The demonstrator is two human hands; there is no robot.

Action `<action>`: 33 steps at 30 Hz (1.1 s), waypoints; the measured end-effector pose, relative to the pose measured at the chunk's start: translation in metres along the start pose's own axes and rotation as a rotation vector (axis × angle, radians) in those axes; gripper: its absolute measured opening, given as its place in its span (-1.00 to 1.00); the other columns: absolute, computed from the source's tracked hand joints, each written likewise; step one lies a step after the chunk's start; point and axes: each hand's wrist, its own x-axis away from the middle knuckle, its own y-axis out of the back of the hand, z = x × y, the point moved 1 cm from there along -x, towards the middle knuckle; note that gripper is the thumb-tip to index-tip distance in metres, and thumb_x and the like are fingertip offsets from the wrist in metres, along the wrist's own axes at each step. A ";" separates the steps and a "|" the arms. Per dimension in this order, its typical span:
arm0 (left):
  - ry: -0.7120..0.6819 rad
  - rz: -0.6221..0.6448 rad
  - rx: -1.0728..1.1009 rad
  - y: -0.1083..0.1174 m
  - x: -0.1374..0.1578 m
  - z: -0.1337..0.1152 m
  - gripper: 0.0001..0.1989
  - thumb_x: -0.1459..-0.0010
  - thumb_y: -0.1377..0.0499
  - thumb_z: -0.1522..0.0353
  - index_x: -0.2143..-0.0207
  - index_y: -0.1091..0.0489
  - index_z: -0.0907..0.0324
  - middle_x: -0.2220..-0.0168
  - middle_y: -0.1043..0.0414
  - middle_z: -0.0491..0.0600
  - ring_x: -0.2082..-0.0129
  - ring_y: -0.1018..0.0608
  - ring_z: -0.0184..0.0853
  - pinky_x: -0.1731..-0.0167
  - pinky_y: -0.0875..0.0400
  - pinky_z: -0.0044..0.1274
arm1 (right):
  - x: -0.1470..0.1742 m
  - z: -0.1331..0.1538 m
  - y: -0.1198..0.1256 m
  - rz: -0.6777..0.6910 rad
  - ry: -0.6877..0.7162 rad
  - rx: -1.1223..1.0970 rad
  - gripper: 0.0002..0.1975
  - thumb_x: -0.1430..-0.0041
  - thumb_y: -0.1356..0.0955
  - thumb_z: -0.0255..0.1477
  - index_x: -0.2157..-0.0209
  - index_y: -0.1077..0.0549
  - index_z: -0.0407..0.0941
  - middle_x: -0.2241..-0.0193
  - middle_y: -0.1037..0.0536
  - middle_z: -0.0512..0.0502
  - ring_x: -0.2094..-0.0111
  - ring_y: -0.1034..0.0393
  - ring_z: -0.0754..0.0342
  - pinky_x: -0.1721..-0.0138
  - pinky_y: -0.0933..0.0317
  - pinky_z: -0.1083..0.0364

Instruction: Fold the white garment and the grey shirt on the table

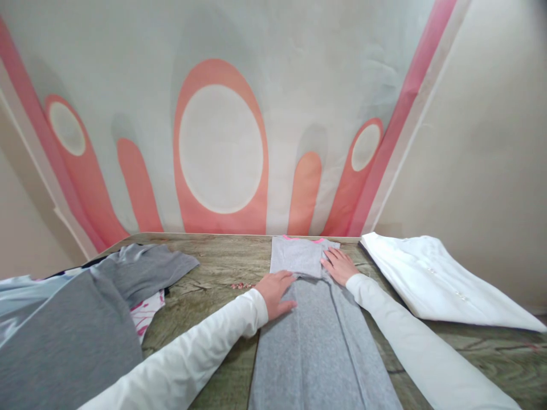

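Your left hand [276, 293] rests, fingers extended, on the left side of the grey pink-necked shirt [322, 341]; your right hand [340, 266], likewise unclenched, lies on its upper right edge. The shirt lies on the wooden bench [222, 256] between a clothing pile [77, 336] and a white garment [427, 279].

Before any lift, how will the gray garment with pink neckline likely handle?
The gray garment lies flat and thin, so it'll probably droop. Its overlapping layers by the left hand may slip. No hard parts show; breakage seems unlikely.
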 end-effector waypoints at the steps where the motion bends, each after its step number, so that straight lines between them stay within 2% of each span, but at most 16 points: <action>1: -0.001 -0.005 -0.013 -0.005 -0.016 0.002 -0.43 0.01 -0.13 0.22 -0.04 -0.15 0.29 -0.08 -0.12 0.20 -0.07 -0.19 -0.09 -0.01 -0.09 -0.29 | 0.000 0.001 0.001 -0.005 0.001 0.002 -0.45 -0.19 -0.02 -0.14 -0.10 -0.15 -0.14 -0.16 -0.07 -0.17 -0.15 0.11 -0.06 -0.07 0.18 -0.06; 5: 0.060 -0.092 0.000 -0.022 -0.068 0.004 -0.44 0.04 -0.16 0.17 0.05 -0.22 0.34 0.06 -0.25 0.22 0.03 -0.30 -0.10 0.05 -0.18 -0.32 | 0.005 0.005 0.011 -0.126 0.048 0.025 -0.53 -0.19 -0.07 -0.17 0.02 -0.29 -0.13 -0.06 -0.24 -0.18 -0.10 0.02 -0.09 -0.06 0.17 -0.09; 8: 0.111 -0.163 0.039 -0.032 -0.085 0.007 -0.59 0.11 -0.22 0.21 0.24 -0.32 0.30 0.22 -0.33 0.16 0.17 -0.38 -0.15 0.15 -0.26 -0.36 | 0.009 0.008 0.021 -0.231 0.146 0.000 -0.64 -0.16 -0.14 -0.23 0.16 -0.39 -0.14 0.08 -0.36 -0.19 0.00 -0.11 -0.08 -0.01 0.07 -0.04; 12: 0.157 -0.258 0.209 -0.038 -0.087 0.018 -0.87 0.12 -0.20 0.38 0.47 -0.32 0.24 0.35 -0.36 0.04 0.27 -0.41 -0.26 0.21 -0.28 -0.44 | 0.011 0.014 0.024 -0.238 0.306 -0.154 -0.75 -0.16 -0.17 -0.35 0.26 -0.40 -0.14 0.26 -0.42 -0.16 0.17 -0.24 0.02 0.09 -0.09 0.06; 16: 0.345 -0.367 0.538 -0.028 -0.087 0.037 -0.86 0.20 -0.21 0.48 0.60 -0.24 0.23 0.41 -0.39 -0.10 0.35 -0.43 -0.38 0.32 -0.32 -0.57 | 0.010 0.016 0.017 -0.209 0.369 -0.224 -0.80 -0.14 -0.19 -0.41 0.27 -0.40 -0.14 0.30 -0.41 -0.15 0.21 -0.27 0.03 0.14 -0.14 0.05; 19: 0.504 -0.446 0.576 -0.019 -0.085 0.057 -0.82 0.16 -0.15 0.49 0.67 -0.16 0.23 0.58 -0.30 -0.17 0.48 -0.41 -0.43 0.43 -0.31 -0.61 | 0.010 0.015 0.015 -0.214 0.351 -0.227 -0.79 -0.13 -0.20 -0.42 0.26 -0.40 -0.15 0.30 -0.42 -0.16 0.21 -0.27 0.02 0.13 -0.14 0.02; 22: 0.631 -0.512 0.532 -0.012 -0.079 0.075 -0.87 0.14 -0.14 0.48 0.63 -0.21 0.23 0.67 -0.18 -0.20 0.55 -0.37 -0.42 0.49 -0.29 -0.59 | 0.013 0.020 0.022 -0.208 0.345 -0.258 -0.78 -0.13 -0.22 -0.36 0.26 -0.40 -0.14 0.30 -0.42 -0.15 0.22 -0.29 0.02 0.14 -0.16 0.02; 23: 0.659 -0.533 0.520 -0.011 -0.076 0.079 -0.93 0.15 -0.14 0.49 0.57 -0.25 0.25 0.65 -0.19 -0.18 0.54 -0.38 -0.41 0.49 -0.30 -0.59 | 0.015 0.024 0.026 -0.200 0.355 -0.272 -0.76 -0.12 -0.23 -0.33 0.25 -0.40 -0.14 0.30 -0.42 -0.15 0.22 -0.29 0.02 0.14 -0.16 0.03; 24: 0.675 -0.552 0.508 -0.009 -0.072 0.081 -0.89 0.16 -0.14 0.53 0.47 -0.29 0.27 0.60 -0.24 -0.16 0.51 -0.39 -0.39 0.48 -0.31 -0.58 | 0.017 0.029 0.029 -0.190 0.374 -0.283 -0.74 -0.10 -0.24 -0.29 0.23 -0.40 -0.14 0.28 -0.42 -0.15 0.21 -0.29 0.03 0.14 -0.16 0.04; 26: 0.657 -0.586 0.487 -0.005 -0.064 0.082 -0.62 0.21 -0.12 0.61 0.24 -0.28 0.29 0.42 -0.33 -0.06 0.37 -0.42 -0.34 0.40 -0.33 -0.56 | 0.021 0.041 0.035 -0.166 0.433 -0.286 -0.67 -0.05 -0.28 -0.22 0.20 -0.39 -0.13 0.25 -0.42 -0.14 0.20 -0.28 0.02 0.13 -0.16 0.04; 29: 0.446 -0.552 0.236 0.004 -0.053 0.075 -0.34 0.29 -0.07 0.70 0.07 -0.24 0.13 0.07 -0.24 0.02 0.06 -0.31 -0.25 0.13 -0.25 -0.46 | 0.026 0.060 0.036 -0.139 0.512 -0.253 -0.62 0.03 -0.33 -0.19 0.22 -0.40 -0.13 0.24 -0.41 -0.14 0.19 -0.28 0.00 0.12 -0.16 0.02; 31: 0.277 -0.448 -0.028 0.008 -0.049 0.067 -0.36 0.29 -0.08 0.70 0.11 -0.28 0.03 -0.06 -0.12 -0.04 -0.05 -0.18 -0.19 0.04 -0.14 -0.37 | 0.028 0.067 0.033 -0.145 0.515 -0.232 -0.70 -0.01 -0.31 -0.24 0.25 -0.41 -0.14 0.26 -0.42 -0.14 0.20 -0.28 0.00 0.14 -0.16 0.02; 33: 0.207 -0.321 -0.191 0.009 -0.048 0.062 -0.55 0.21 -0.12 0.61 0.23 -0.34 0.04 -0.03 -0.18 -0.05 -0.03 -0.21 -0.15 0.07 -0.13 -0.34 | 0.028 0.070 0.029 -0.166 0.492 -0.225 -0.79 -0.09 -0.25 -0.33 0.30 -0.41 -0.14 0.29 -0.42 -0.14 0.21 -0.27 0.02 0.15 -0.16 0.03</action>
